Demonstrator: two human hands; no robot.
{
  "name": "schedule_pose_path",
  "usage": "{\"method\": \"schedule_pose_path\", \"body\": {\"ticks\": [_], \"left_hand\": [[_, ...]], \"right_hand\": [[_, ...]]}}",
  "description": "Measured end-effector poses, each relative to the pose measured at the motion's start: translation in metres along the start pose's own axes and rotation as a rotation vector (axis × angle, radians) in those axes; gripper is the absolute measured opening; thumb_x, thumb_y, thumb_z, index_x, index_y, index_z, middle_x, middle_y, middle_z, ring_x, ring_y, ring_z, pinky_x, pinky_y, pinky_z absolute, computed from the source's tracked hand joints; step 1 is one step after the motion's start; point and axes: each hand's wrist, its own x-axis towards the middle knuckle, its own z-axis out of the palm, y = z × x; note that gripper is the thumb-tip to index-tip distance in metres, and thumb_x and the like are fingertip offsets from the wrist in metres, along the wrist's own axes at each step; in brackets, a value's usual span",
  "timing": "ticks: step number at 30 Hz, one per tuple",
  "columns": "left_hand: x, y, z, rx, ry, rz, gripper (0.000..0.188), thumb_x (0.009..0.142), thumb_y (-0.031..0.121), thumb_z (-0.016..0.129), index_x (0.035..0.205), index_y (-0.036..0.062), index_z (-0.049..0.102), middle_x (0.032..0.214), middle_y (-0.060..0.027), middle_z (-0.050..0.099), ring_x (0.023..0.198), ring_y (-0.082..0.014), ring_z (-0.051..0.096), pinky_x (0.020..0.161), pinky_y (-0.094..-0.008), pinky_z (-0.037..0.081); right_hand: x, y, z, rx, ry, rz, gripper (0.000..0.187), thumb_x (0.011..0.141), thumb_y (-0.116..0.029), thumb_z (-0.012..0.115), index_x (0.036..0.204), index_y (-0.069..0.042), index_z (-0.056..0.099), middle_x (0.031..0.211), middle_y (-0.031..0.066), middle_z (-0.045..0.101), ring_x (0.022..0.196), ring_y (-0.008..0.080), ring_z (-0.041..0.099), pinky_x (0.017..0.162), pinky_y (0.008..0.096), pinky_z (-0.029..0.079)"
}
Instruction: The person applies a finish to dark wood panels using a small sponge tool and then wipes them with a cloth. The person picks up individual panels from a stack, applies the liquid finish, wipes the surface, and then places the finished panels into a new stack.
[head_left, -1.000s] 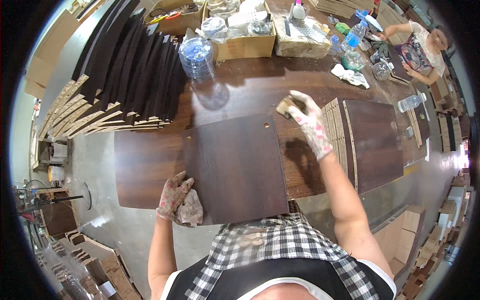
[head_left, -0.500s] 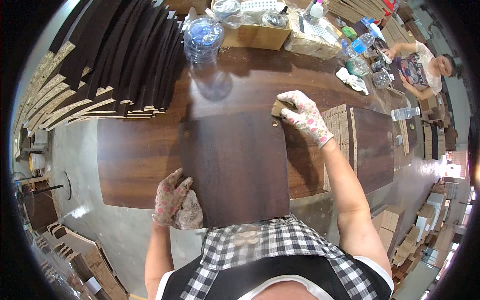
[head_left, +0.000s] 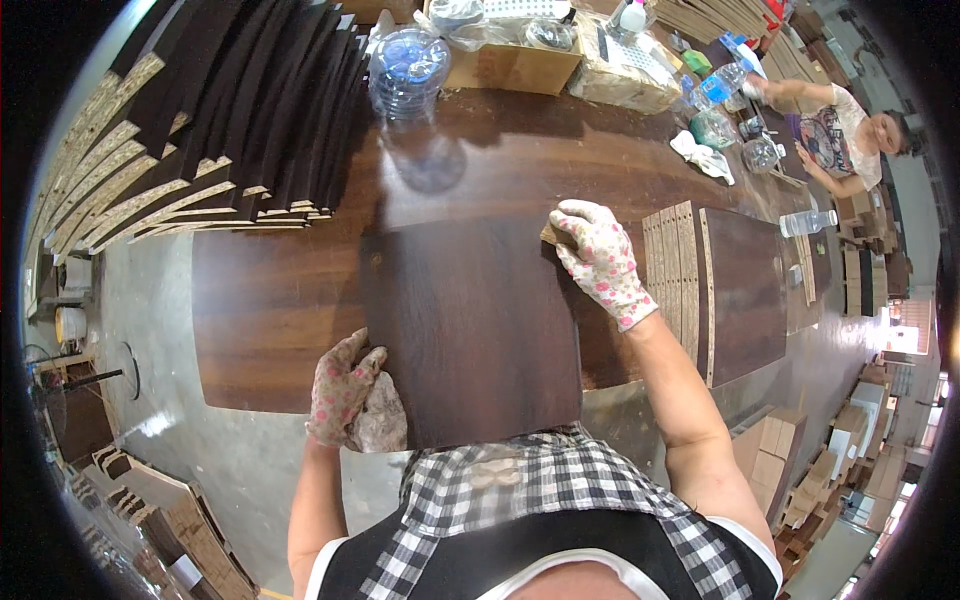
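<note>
A dark brown wood-grain board lies in front of me, its near edge against my checked apron. My left hand, in a flowered glove, is closed on a crumpled greyish rag at the board's left edge. On the far right corner, my right hand, in a matching glove, grips a small tan block, mostly hidden by the fingers. One small round hole shows near the board's far left corner.
Dark panels stand stacked at the left; more boards are stacked at the right. A large clear jug, a cardboard box and bottles line the far side. A white cloth lies near a co-worker.
My right hand has shifted slightly toward me and left with the block, covering the hole at that corner. My left hand stays at the edge. The co-worker's arm has moved toward the bottles.
</note>
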Motion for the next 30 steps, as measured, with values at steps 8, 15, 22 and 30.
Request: {"method": "schedule_pose_path", "body": {"ticks": [8, 15, 22, 30], "left_hand": [[-0.003, 0.012, -0.007, 0.096, -0.057, 0.005, 0.04, 0.094, 0.01, 0.067, 0.131, -0.0048, 0.062, 0.119, -0.0142, 0.071, 0.111, -0.0174, 0.065, 0.097, -0.0308, 0.049], [-0.058, 0.101, -0.032, -0.289, 0.174, 0.154, 0.04, 0.096, 0.016, 0.067, 0.132, -0.0014, 0.063, 0.095, -0.008, 0.068, 0.078, -0.0101, 0.061, 0.072, -0.0221, 0.05], [-0.034, 0.16, 0.115, -0.41, 0.112, 0.533, 0.029, 0.102, 0.022, 0.062, 0.117, -0.0011, 0.07, 0.092, -0.0069, 0.07, 0.077, -0.0096, 0.061, 0.07, -0.0235, 0.049], [-0.021, 0.225, 0.42, 0.185, 0.003, 1.169, 0.028, 0.097, 0.02, 0.063, 0.119, 0.0052, 0.071, 0.117, -0.011, 0.069, 0.107, -0.0248, 0.062, 0.093, -0.0373, 0.05]], "right_hand": [[-0.031, -0.002, -0.061, 0.39, 0.151, 0.296, 0.032, 0.083, -0.001, 0.073, 0.114, -0.004, 0.067, 0.116, 0.0091, 0.066, 0.11, 0.0201, 0.064, 0.096, 0.0327, 0.052], [-0.077, 0.022, -0.144, 1.03, 0.381, 0.621, 0.038, 0.093, 0.0, 0.065, 0.13, 0.001, 0.061, 0.121, 0.0101, 0.067, 0.11, 0.0158, 0.064, 0.098, 0.0296, 0.051], [-0.185, 0.202, -0.226, 1.302, 0.878, 0.684, 0.03, 0.099, -0.02, 0.062, 0.123, -0.002, 0.06, 0.119, 0.0116, 0.066, 0.109, 0.0242, 0.065, 0.092, 0.0425, 0.058], [-0.283, 0.292, -0.299, 1.54, 0.955, 0.671, 0.029, 0.101, -0.017, 0.057, 0.126, 0.0, 0.059, 0.123, 0.0148, 0.065, 0.108, 0.028, 0.067, 0.088, 0.0427, 0.06]]}}
